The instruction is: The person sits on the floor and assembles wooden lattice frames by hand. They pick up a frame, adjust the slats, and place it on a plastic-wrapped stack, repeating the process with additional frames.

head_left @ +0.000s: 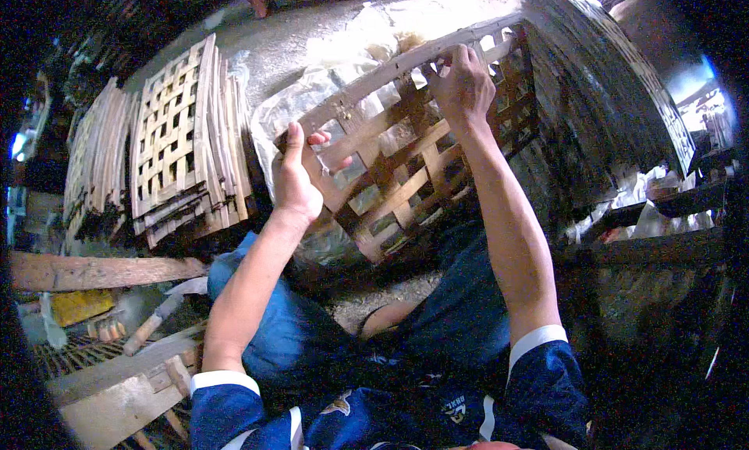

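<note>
A woven wooden lattice panel stands tilted in front of my knees, made of crossing flat slats with a straight rail along its top edge. My left hand grips its left corner, thumb up on the near side and fingers showing through the gaps behind. Farther right, my right hand has its fingers bent over the top rail; the fingertips are partly hidden. Strong light falls on the rail and the panel's upper part.
Stacks of similar lattice panels lean at the left and at the right. Clear plastic sheeting lies behind the held panel. At lower left are a wooden beam, a wooden-handled tool and a yellow block.
</note>
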`<action>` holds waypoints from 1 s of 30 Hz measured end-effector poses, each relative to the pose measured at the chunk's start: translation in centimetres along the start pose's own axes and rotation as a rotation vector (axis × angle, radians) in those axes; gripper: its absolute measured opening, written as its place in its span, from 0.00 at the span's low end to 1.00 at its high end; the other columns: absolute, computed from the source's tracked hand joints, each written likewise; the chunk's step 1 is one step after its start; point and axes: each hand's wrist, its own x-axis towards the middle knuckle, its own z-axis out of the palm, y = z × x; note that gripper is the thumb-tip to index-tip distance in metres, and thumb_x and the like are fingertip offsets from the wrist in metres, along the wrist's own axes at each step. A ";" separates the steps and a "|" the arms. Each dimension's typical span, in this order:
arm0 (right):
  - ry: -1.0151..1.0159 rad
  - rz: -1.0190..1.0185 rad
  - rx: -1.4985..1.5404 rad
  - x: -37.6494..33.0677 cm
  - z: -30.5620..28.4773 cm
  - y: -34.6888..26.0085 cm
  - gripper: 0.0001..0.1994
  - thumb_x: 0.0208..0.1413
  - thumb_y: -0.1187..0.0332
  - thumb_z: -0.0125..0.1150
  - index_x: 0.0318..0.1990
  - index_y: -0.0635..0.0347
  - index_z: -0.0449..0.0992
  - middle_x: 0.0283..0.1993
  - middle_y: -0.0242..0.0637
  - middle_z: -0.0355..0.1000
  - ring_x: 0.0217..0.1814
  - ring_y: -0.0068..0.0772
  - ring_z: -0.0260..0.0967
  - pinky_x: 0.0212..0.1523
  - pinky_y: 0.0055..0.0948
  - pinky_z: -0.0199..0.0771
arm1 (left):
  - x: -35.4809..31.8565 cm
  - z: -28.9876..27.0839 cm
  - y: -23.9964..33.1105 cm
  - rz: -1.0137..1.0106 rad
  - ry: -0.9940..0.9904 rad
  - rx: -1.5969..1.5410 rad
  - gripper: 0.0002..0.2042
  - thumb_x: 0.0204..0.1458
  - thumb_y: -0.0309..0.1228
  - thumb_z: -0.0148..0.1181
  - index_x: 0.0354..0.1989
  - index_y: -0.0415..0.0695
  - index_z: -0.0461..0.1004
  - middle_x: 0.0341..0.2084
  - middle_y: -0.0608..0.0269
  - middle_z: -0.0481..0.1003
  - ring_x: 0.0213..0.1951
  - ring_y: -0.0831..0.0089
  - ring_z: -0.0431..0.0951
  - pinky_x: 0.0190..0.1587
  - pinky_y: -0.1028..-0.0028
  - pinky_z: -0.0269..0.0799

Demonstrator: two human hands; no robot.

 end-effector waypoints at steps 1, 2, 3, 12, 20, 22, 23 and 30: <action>0.001 -0.046 -0.015 -0.2 -0.1 0.0 0.13 0.46 0.58 0.66 0.35 0.54 0.74 0.36 0.38 0.74 0.38 0.45 0.75 0.37 0.41 0.74 | 0.0 0.0 -0.2 -0.004 0.002 -0.004 0.20 0.56 0.53 0.56 0.35 0.45 0.70 0.32 0.63 0.71 0.38 0.66 0.75 0.34 0.58 0.81; 0.002 -0.093 -0.029 -0.5 -0.4 0.0 0.10 0.49 0.60 0.62 0.34 0.55 0.73 0.35 0.39 0.74 0.36 0.45 0.75 0.36 0.42 0.74 | 0.1 -0.2 -0.5 -0.007 0.006 -0.010 0.20 0.56 0.53 0.56 0.35 0.45 0.69 0.32 0.63 0.70 0.38 0.66 0.75 0.33 0.58 0.81; 0.003 -0.144 -0.043 -0.7 -0.6 -0.2 0.08 0.52 0.62 0.57 0.33 0.55 0.72 0.34 0.40 0.73 0.35 0.46 0.75 0.35 0.43 0.74 | 0.0 -0.3 -0.6 -0.009 0.010 -0.018 0.20 0.55 0.53 0.56 0.35 0.45 0.69 0.32 0.63 0.70 0.38 0.67 0.75 0.33 0.58 0.81; 0.011 -0.346 -0.004 -0.2 -1.1 -0.2 0.06 0.51 0.62 0.59 0.32 0.51 0.74 0.32 0.38 0.72 0.35 0.43 0.75 0.36 0.40 0.74 | 0.0 -0.8 0.0 -0.038 -0.014 -0.014 0.23 0.55 0.54 0.56 0.33 0.42 0.70 0.29 0.61 0.73 0.34 0.66 0.78 0.34 0.61 0.80; 0.015 -0.069 0.213 0.8 -1.3 1.7 0.07 0.54 0.60 0.58 0.34 0.51 0.74 0.34 0.42 0.73 0.36 0.52 0.73 0.35 0.45 0.74 | 0.9 -0.7 -0.4 -0.017 0.040 -0.015 0.19 0.55 0.51 0.58 0.36 0.45 0.70 0.28 0.62 0.73 0.33 0.69 0.77 0.31 0.61 0.81; 0.078 -0.032 0.219 1.2 -0.9 3.4 0.06 0.51 0.63 0.61 0.34 0.53 0.75 0.35 0.41 0.74 0.36 0.46 0.74 0.36 0.41 0.74 | 1.1 -1.1 -0.6 -0.019 0.058 -0.027 0.19 0.55 0.50 0.59 0.35 0.44 0.70 0.28 0.63 0.72 0.32 0.69 0.77 0.30 0.61 0.82; 0.094 -0.029 0.194 1.1 -1.1 3.8 0.06 0.51 0.66 0.61 0.35 0.55 0.76 0.35 0.40 0.75 0.36 0.42 0.75 0.37 0.37 0.74 | 1.3 -1.5 -0.4 -0.007 0.061 -0.022 0.19 0.55 0.50 0.59 0.35 0.44 0.70 0.28 0.62 0.72 0.32 0.69 0.77 0.30 0.61 0.82; -0.068 0.202 -0.361 0.5 -2.6 9.8 0.11 0.52 0.61 0.57 0.42 0.47 0.79 0.43 0.40 0.75 0.43 0.47 0.75 0.43 0.46 0.75 | 1.8 -1.3 0.2 0.051 0.045 -0.007 0.21 0.55 0.51 0.57 0.32 0.42 0.71 0.28 0.61 0.73 0.33 0.68 0.77 0.31 0.63 0.82</action>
